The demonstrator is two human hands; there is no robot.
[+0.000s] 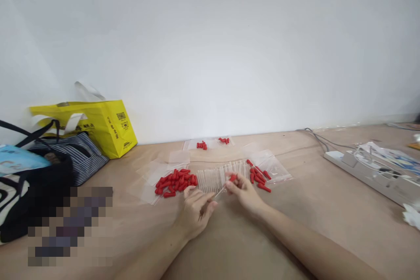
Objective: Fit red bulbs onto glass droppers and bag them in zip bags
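Note:
My left hand (197,210) is closed, with finger and thumb at the lower end of a thin clear dropper tube (221,191). My right hand (244,192) pinches a red rubber bulb (232,177) at the tube's upper end. How far the bulb sits over the tube is hidden by the fingers. Behind both hands lies a row of clear dropper tubes (210,178), side by side. A heap of red rubber bulbs (175,181) lies left of the row. More red bulbs (259,177) rest to its right, close to my right hand.
Clear plastic bags (275,167) lie around the bulbs. Further back, a bag (213,143) has red-ended pieces on it. Yellow (114,127), striped (90,162) and black (36,201) bags stand left. A white power strip (364,177) with cables lies right. A wall rises behind.

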